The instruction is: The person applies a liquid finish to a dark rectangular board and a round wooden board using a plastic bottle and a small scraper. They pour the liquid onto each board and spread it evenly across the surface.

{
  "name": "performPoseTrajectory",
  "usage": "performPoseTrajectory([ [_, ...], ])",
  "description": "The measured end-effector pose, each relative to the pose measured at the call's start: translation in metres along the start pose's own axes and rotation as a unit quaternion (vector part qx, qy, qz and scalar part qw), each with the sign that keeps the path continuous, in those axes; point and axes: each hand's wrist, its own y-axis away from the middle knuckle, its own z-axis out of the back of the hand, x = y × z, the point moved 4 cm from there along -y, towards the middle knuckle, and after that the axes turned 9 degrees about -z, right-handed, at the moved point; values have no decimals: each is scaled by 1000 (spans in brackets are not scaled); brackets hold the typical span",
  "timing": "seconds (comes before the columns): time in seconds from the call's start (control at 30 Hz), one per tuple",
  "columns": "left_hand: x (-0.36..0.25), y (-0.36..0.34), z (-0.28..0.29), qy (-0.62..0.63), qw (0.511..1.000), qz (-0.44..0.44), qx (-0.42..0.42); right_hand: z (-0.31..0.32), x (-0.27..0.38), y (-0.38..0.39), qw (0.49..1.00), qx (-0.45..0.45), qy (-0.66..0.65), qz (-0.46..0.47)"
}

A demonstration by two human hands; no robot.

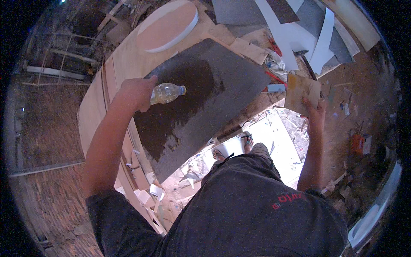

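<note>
My left hand (136,95) is wrapped round a clear plastic bottle (166,93) tilted nearly flat, its neck toward the right. Some yellowish liquid shows inside. Beneath the bottle lies a dark grey rectangular sheet (239,73), and a large wet, dark brown patch (184,94) covers much of its left and middle. Off to the right, my right hand (314,109) grips the lower edge of a small, flat, tan rectangular board (302,93), held apart from the sheet. The fingers behind that board are partly hidden.
An oval panel (168,26) with a pale edge rests at the far left of the workbench (112,85). White and grey sheet offcuts (295,38), a knife-like blade (302,52) and red-handled tools (275,46) lie at the far right. Scraps litter the floor around my feet (247,143).
</note>
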Motion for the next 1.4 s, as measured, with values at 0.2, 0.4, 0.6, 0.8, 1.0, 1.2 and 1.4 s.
performPoseTrajectory([
  [0.2,7,-35,45,-82,991,-2,-103,33,-29,-10,998,-2,-52,-37],
  [0.4,-6,-47,69,-99,989,-3,-110,51,-38,-14,998,-47,-41,-7],
  [0.6,-7,-54,77,-140,981,-22,-134,54,-41,-13,996,-29,-73,-44],
  [0.8,-11,-62,81,-142,984,-14,-106,61,-54,-21,997,-43,-61,-33],
  [1.0,-16,-62,86,-153,984,-3,-94,61,-45,-24,997,-34,-64,-34],
  [1.2,-14,-63,84,-165,981,1,-104,61,-44,-24,998,-26,-50,-36],
  [1.4,-7,-65,80,-150,986,2,-69,61,-40,-24,999,-14,-30,-43],
])
